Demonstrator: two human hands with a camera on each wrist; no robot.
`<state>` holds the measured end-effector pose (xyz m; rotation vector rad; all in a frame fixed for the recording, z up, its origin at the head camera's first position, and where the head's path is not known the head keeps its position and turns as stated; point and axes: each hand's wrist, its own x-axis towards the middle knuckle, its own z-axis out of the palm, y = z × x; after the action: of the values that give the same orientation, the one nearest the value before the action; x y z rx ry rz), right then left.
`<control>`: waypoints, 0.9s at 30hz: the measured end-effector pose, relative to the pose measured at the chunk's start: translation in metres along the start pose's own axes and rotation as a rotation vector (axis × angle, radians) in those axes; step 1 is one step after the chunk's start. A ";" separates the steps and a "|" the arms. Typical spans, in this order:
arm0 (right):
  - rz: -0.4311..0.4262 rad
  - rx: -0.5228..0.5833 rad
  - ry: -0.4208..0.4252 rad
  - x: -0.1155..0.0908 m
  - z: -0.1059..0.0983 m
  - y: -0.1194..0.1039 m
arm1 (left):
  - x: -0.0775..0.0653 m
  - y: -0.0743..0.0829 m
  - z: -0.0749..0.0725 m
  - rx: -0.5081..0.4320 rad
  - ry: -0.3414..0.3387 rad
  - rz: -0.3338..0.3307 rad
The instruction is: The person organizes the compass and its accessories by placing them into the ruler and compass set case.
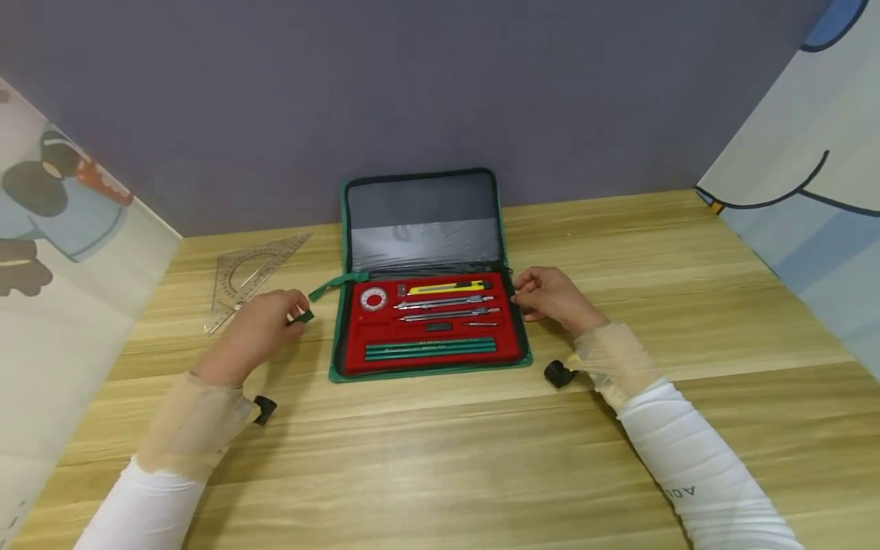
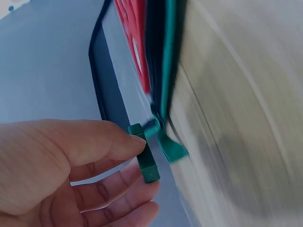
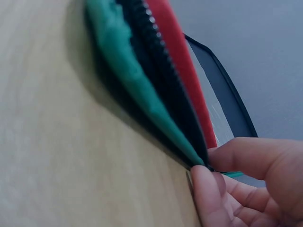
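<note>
A green zip case [image 1: 333, 373] lies open on the table, its lid leaning back toward the grey wall. In its red tray [image 1: 509, 353] are a yellow utility knife [image 1: 450, 288], two silver compass-like tools [image 1: 448, 314], a white ring-shaped piece [image 1: 373, 299] and several green pencils [image 1: 431, 349]. Left of the case, my left hand [image 1: 264, 325] pinches a small dark green block [image 2: 145, 156] between thumb and fingers. A green strap [image 2: 170, 147] trails from the case close by. My right hand [image 1: 550, 296] pinches the case's zippered right edge [image 3: 177, 125].
A clear triangular ruler [image 1: 227, 279] with a protractor arc lies at the back left, partly behind my left hand. The grey wall [image 1: 426, 92] stands right behind the case, and patterned side walls [image 1: 62, 305] bound the wooden table [image 1: 412, 458].
</note>
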<state>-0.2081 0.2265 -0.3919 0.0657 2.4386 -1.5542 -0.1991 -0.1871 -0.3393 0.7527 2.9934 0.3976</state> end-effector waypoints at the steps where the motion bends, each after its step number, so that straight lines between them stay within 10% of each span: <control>1: -0.001 0.001 -0.001 0.000 0.000 0.000 | 0.001 0.003 0.001 -0.001 -0.003 0.006; 27: 0.000 -0.011 0.006 0.000 -0.001 0.001 | 0.028 0.065 0.025 0.011 -0.026 0.149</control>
<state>-0.2077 0.2275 -0.3920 0.0683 2.4521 -1.5428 -0.1915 -0.1122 -0.3462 0.9777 2.9277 0.3727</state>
